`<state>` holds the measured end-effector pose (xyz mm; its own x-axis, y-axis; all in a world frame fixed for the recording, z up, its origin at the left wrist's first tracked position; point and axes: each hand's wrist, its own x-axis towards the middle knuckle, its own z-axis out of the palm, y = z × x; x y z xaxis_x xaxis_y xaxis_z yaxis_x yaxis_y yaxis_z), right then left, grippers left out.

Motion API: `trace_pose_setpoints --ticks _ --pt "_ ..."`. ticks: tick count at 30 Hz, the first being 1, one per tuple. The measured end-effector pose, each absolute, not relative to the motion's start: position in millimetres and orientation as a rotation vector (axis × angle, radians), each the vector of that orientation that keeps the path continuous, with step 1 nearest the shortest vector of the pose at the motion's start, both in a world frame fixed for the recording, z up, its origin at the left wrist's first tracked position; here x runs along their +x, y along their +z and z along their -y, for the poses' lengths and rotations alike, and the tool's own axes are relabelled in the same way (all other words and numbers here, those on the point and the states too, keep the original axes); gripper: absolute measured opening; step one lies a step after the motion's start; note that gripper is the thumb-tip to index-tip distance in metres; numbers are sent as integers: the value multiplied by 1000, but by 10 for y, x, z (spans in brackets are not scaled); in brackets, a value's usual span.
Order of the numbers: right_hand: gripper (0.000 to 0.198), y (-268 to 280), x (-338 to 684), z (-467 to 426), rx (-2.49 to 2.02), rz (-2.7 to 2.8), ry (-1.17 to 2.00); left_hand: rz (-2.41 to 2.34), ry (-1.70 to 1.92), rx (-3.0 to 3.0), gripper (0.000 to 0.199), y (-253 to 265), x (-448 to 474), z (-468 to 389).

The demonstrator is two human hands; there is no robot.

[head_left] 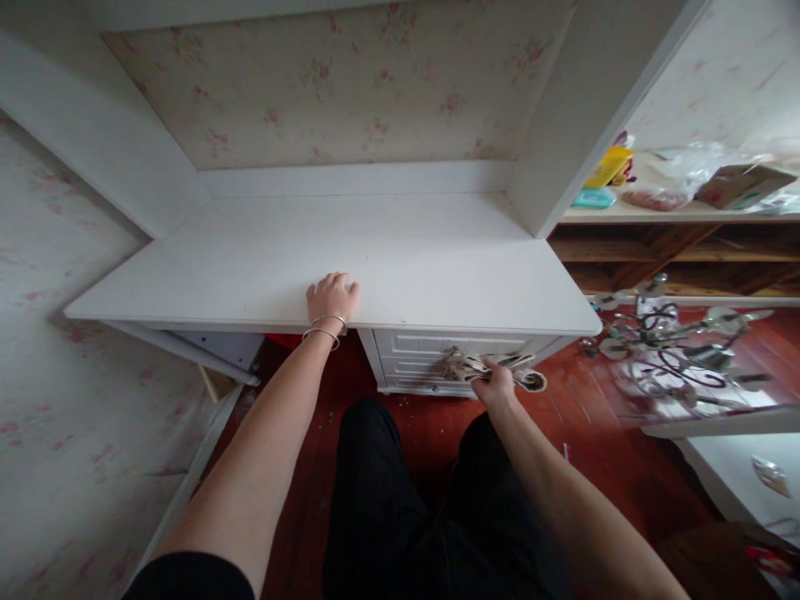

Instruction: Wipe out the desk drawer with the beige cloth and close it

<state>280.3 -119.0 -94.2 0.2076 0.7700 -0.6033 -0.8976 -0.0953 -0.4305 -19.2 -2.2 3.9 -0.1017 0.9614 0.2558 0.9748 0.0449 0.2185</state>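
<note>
Below: left hand (332, 297) flat, fingers spread loosely on white desk top (437, 258) near front edge. Right hand (496, 385) closed around crumpled cloth (475, 366), pressed against drawer fronts (450, 343). Best wiped with steady strokes, bracing on the top.

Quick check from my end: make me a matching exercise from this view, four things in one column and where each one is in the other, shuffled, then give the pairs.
Things:
1. Left hand
2. Cloth
3. Yellow box
4. Chandelier

Places:
A. on the wooden shelf at right
B. on the red floor by the desk
C. flat on the desk top, near its front edge
D. gripped in the right hand, against the drawers

Pairs: 1-C, 2-D, 3-A, 4-B
</note>
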Motion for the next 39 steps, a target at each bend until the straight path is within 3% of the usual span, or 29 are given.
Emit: trace_pose_setpoints --ticks 3,9,15,22,27,33,36,39 --pt "40 -701 3211 1253 -964 -207 1321 2248 -526 -2071 39 28 -194 22" --pt "40 -15 3413 1504 -953 -33 1387 2228 -539 -2062 38 30 -176 47" --pt "45 604 2909 1749 -973 70 1391 2232 -559 -2054 37 19 -181 51" --pt "35 1098 2108 1375 -756 151 1518 2222 -600 -2052 35 -2 -196 33" --pt "18 995 1561 680 -600 256 1437 2231 -582 -2075 35 26 -207 36" --pt "3 494 1449 636 -1068 551 1942 2196 -597 -2084 31 55 -219 58" --pt "10 493 1759 685 -1169 922 1733 2209 -616 -2070 30 53 -214 46" --pt "17 608 2121 510 -1341 1264 1115 2221 -643 -2061 29 42 -216 31"
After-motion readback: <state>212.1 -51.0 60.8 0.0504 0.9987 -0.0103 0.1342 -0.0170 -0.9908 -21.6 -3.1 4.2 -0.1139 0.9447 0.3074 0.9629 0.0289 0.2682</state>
